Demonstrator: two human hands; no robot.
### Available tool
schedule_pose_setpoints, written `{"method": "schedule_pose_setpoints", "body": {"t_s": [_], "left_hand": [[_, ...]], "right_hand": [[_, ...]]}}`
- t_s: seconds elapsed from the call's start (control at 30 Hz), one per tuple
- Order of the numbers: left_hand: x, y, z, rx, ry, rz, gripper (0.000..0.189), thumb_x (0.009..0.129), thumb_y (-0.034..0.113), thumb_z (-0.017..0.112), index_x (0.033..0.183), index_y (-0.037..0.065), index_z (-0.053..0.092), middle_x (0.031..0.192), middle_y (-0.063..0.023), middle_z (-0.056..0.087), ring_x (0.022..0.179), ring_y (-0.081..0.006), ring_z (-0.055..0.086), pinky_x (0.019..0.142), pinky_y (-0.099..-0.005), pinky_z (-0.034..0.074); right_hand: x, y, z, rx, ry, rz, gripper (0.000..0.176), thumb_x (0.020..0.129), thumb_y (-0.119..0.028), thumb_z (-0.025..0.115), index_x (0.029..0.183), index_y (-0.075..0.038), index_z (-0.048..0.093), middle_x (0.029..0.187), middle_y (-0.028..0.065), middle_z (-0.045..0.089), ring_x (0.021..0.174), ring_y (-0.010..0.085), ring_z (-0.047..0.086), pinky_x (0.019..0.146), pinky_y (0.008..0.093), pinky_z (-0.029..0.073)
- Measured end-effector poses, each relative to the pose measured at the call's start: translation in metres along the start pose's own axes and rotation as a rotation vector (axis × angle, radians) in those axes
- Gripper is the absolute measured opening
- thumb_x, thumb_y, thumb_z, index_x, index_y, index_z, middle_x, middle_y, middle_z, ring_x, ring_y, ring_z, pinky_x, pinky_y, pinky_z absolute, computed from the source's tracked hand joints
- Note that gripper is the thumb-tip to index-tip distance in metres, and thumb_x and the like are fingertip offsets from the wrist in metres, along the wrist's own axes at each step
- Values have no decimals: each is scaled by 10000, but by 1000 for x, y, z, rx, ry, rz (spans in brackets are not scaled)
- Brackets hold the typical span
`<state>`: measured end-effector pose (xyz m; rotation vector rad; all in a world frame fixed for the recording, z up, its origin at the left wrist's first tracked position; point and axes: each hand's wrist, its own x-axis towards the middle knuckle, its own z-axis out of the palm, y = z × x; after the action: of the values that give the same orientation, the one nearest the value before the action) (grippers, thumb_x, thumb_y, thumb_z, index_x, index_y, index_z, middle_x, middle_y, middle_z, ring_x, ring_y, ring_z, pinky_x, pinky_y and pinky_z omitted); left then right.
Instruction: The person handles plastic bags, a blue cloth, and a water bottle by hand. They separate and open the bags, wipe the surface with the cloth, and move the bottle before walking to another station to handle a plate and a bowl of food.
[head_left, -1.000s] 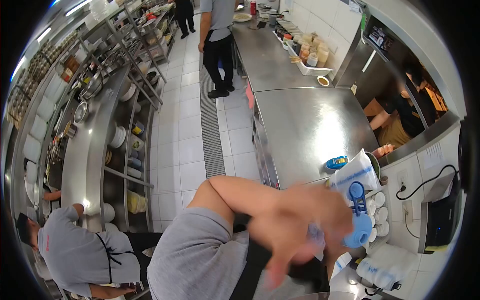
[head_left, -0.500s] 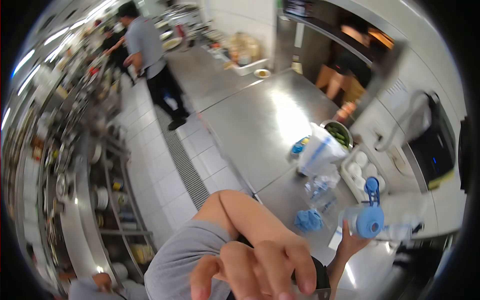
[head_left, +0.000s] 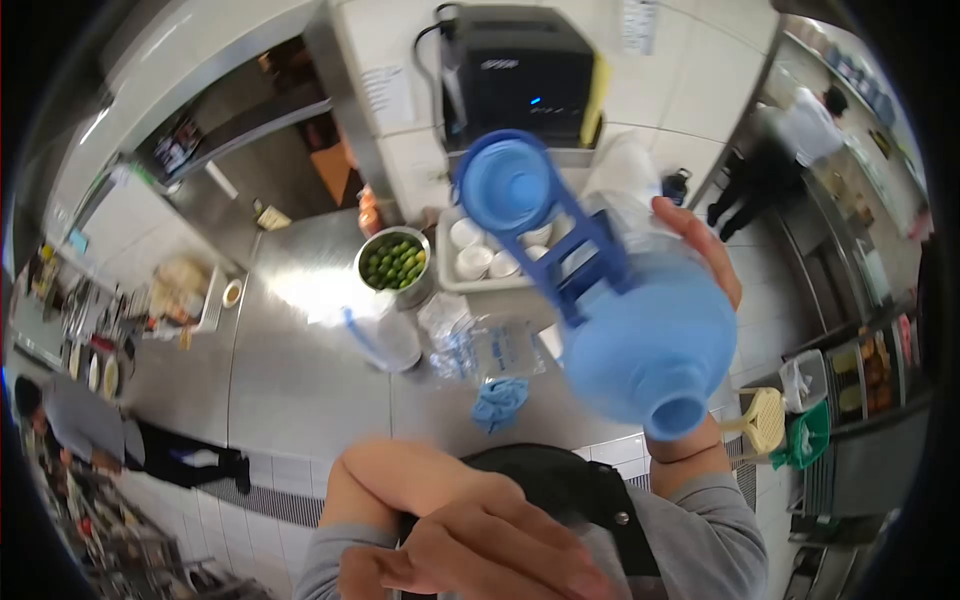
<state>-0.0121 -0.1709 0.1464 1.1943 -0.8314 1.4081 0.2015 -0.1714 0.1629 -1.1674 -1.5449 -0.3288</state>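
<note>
My right hand [head_left: 708,248] is wrapped round a clear water bottle with a blue screw top [head_left: 650,340], held up close to the camera. Its round flip cap [head_left: 507,185] hangs open on a strap, and the spout faces me. My left hand [head_left: 480,550] is raised before my chest, slightly blurred, fingers stretched forward and the thumb apart; nothing shows in it. Below the bottle, on the steel counter [head_left: 300,370], lie a crumpled blue cloth [head_left: 498,403], clear plastic packaging [head_left: 500,348] and a white bag [head_left: 385,338].
A metal bowl of green limes [head_left: 395,265] stands beside a white tray [head_left: 490,284] of round white-lidded tubs. Behind is a black printer [head_left: 520,75]. One person [head_left: 90,425] stands at left, another [head_left: 800,130] at far right. A cream stool [head_left: 762,420] is at right.
My view has swung right, toward the wall and printer. The bottle has come up much nearer the camera in my right hand. My left hand stays low in front of me.
</note>
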Motion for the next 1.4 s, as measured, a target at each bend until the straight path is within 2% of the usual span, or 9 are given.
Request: {"method": "schedule_pose_setpoints", "body": {"t_s": [0.07,0.13,0.23,0.4,0.8,0.9,1.4], "left_hand": [[-5,-12,7,29,83,-8,826,888,86,730,1528,133,208,1125,-166,557,983,-313,623,879,-465,537],[-11,-19,12,38,134,-74,793,906,61,703,1527,128,215,1122,-168,556,979,-310,621,870,-439,545],[-14,-25,7,20,149,-154,785,909,62,697,1526,123,216,1128,-175,553,987,-316,618,874,-440,544],[-16,-34,-5,60,168,-279,771,914,65,686,1525,115,218,1139,-189,548,1000,-326,613,879,-442,543],[-23,-43,-6,54,171,-410,739,925,72,660,1521,95,223,1164,-220,537,1031,-349,601,891,-447,540],[-23,-47,-6,56,176,-454,731,928,74,653,1520,91,224,1171,-228,534,1039,-355,598,895,-448,539],[-24,-55,-14,24,187,-553,694,943,83,620,1516,66,229,1202,-268,519,1078,-385,583,910,-455,535]], "right_hand": [[11,-4,-13,-17,14,-100,935,733,-195,874,1451,-128,280,1394,238,464,1278,348,500,1072,463,439],[20,-4,-17,49,88,-207,816,735,-193,858,1396,-121,385,1373,240,492,1272,381,509,1087,523,387],[34,-24,-22,136,176,-197,664,714,-145,861,1286,-155,523,1365,220,519,1242,418,535,1093,643,305],[46,-39,-18,129,283,-145,686,672,-136,912,1226,-251,524,1344,183,534,1219,398,553,1095,650,309],[60,-37,-56,-82,214,-382,908,597,-60,948,1285,-388,454,1384,151,490,1248,385,528,1059,689,350],[65,-47,-46,28,363,-352,897,592,-56,949,1265,-391,459,1378,141,495,1252,379,524,1058,686,356],[80,-50,-70,53,340,-365,757,690,-85,845,1281,-358,459,1361,161,502,1256,369,522,1061,636,377]]}}
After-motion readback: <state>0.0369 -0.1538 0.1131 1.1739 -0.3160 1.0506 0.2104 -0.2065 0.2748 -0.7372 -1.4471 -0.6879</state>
